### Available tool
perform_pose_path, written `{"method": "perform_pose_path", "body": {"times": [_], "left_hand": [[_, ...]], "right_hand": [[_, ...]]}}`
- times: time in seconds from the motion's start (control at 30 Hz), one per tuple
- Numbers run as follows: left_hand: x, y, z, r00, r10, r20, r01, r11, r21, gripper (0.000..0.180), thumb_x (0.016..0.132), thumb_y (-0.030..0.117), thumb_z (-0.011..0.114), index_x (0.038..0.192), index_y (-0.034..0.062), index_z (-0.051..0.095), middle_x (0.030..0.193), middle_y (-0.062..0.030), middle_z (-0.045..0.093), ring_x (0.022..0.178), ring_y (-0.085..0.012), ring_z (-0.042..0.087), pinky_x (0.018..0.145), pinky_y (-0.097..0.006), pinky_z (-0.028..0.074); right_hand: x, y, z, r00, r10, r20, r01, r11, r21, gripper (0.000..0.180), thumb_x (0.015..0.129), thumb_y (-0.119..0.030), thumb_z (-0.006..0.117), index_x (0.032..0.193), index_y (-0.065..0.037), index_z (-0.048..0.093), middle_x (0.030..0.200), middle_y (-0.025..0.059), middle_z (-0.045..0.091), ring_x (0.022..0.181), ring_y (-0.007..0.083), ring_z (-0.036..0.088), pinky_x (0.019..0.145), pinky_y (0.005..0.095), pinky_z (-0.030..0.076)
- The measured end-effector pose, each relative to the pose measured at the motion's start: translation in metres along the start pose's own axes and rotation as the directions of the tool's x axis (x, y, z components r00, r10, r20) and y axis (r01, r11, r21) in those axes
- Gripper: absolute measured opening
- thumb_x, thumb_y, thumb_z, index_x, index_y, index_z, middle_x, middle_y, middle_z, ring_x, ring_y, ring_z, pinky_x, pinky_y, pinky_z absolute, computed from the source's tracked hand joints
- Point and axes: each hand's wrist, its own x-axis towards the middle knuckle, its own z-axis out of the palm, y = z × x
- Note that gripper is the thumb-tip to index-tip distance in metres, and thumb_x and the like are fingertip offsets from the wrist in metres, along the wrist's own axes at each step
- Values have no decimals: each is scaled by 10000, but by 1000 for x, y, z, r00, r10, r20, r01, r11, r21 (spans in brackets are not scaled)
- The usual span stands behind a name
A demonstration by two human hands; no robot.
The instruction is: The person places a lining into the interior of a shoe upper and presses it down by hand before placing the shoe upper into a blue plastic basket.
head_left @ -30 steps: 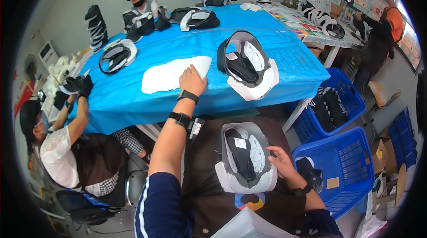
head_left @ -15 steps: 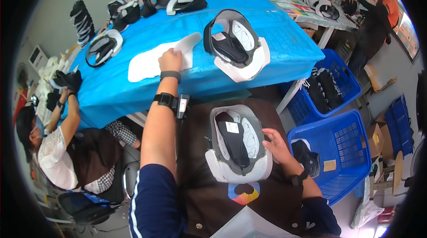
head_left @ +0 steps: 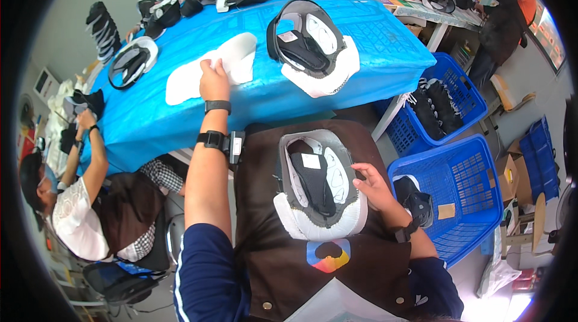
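A helmet liner [head_left: 313,188] with a grey rim, black and white padding inside and a white front edge rests on my lap. My right hand [head_left: 376,188] is beside its right rim, fingers bent and thumb apart, with nothing visible between them. My left hand [head_left: 215,81] reaches onto the blue-covered table and has its fingers closed on a white curved sheet [head_left: 241,51]. More white material lies flat under that hand. A second, similar liner [head_left: 322,81] stands on the table to the right of the white sheet.
The blue table [head_left: 385,57] spans the far side. Two blue baskets [head_left: 463,201] stand at right, the nearer holding a black liner [head_left: 413,201]. A person [head_left: 84,213] works close at left. Other liners [head_left: 133,62] and people are farther off.
The white sheet's raised right end has come down, and my left hand has shifted slightly left. My right hand stays beside the lap liner. The whole view has shifted a little.
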Motion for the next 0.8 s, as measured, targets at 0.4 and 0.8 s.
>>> {"method": "perform_pose_path", "body": {"times": [0.4, 0.8], "left_hand": [[-137, 57, -107, 992, 52, -117, -127, 281, -951, 140, 795, 25, 542, 901, 31, 450, 862, -80, 529, 735, -140, 530, 589, -260, 456], [-167, 95, -151, 74, 997, -25, -317, -1, -948, 77, 740, 165, 586, 770, 98, 607, 828, -17, 618, 838, -197, 583, 831, -358, 430]], "right_hand": [[8, -114, 64, 892, -428, 146, 308, 337, -890, 635, 702, -119, 657, 1236, -22, 328, 1328, 167, 258, 1184, 308, 323, 971, 384, 272], [28, -91, 115, 997, -27, 68, -11, 866, 501, 549, 801, 47, 455, 1286, 13, 198, 1233, 215, 375, 1126, 269, 415, 929, 356, 363]]}}
